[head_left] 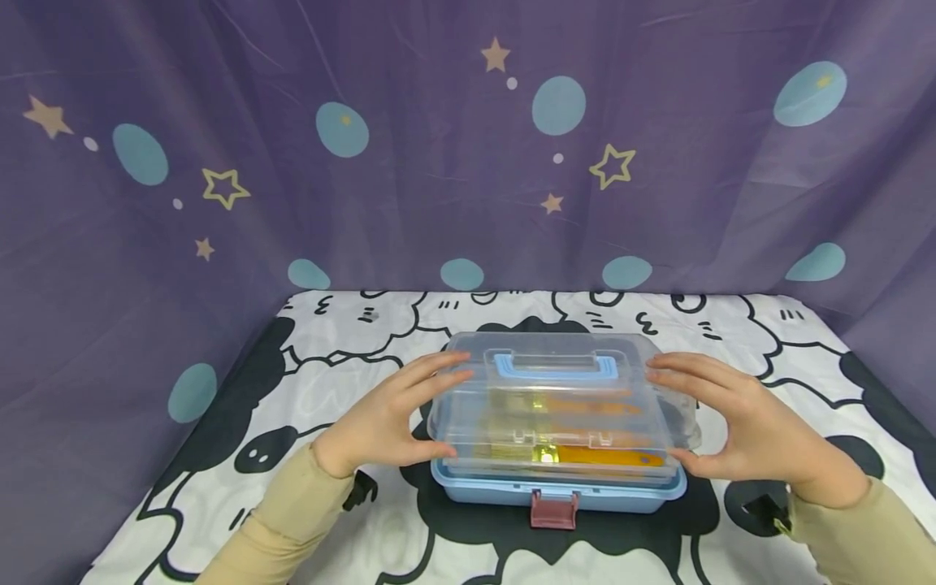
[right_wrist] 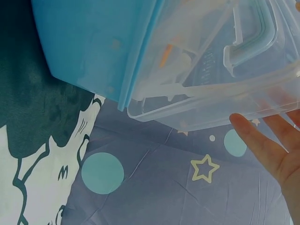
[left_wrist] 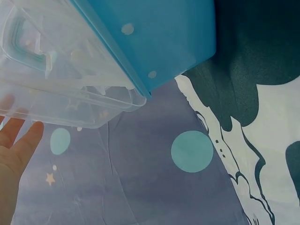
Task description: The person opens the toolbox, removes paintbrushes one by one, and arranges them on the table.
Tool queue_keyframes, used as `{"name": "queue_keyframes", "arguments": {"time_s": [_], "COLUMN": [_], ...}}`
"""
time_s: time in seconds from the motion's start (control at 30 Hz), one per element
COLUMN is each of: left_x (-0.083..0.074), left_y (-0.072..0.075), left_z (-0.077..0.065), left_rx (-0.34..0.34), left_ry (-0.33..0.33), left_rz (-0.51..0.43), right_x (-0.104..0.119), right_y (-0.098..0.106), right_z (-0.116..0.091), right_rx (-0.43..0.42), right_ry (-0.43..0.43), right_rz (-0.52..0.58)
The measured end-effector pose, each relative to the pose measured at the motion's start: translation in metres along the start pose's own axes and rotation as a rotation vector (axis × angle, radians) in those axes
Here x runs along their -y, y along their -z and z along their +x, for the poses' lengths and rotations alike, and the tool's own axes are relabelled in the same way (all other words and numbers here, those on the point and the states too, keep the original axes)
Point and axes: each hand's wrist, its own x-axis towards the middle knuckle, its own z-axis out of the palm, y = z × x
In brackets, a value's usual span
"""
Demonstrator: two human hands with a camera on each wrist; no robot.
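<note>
A storage box with a light blue base [head_left: 559,496] stands on the table, its clear lid [head_left: 563,345] slightly raised at the front. A light blue handle [head_left: 556,370] is set in the lid. The mauve latch [head_left: 553,512] hangs down unfastened. Through the plastic show several flat paintbrushes [head_left: 607,457] with orange handles. My left hand [head_left: 391,418] holds the lid's left end, thumb near the front edge and fingers farther back. Mirroring it, my right hand [head_left: 749,418] holds the right end. In both wrist views, fingertips meet the lid's clear wall.
A greyish see-through thing [head_left: 683,418] sits behind the box's right end; its kind is unclear. The cloth [head_left: 329,520] under the box carries a black-and-white sheep print. A purple curtain [head_left: 439,187] with stars and dots hangs behind and at the sides.
</note>
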Motion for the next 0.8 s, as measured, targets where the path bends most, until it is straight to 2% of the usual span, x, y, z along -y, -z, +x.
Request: {"name": "queue_keyframes", "arguments": {"time_s": [0.3, 0.4, 0.57, 0.8], "left_x": [0.008, 0.010, 0.010, 0.013], "left_y": [-0.001, -0.002, 0.000, 0.001], "left_z": [0.000, 0.001, 0.003, 0.004], "left_rx": [-0.090, -0.104, -0.121, -0.128], "left_ry": [-0.055, -0.055, -0.016, 0.057], "left_rz": [-0.083, -0.093, -0.106, -0.135], "right_x": [-0.005, -0.005, -0.008, -0.010], "right_y": [0.003, 0.004, 0.005, 0.005], "right_z": [0.005, 0.005, 0.005, 0.003], "right_rx": [-0.004, 0.006, 0.009, -0.026], "right_ry": [-0.006, -0.030, -0.055, -0.095], "right_rz": [0.020, 0.016, 0.029, 0.047]}}
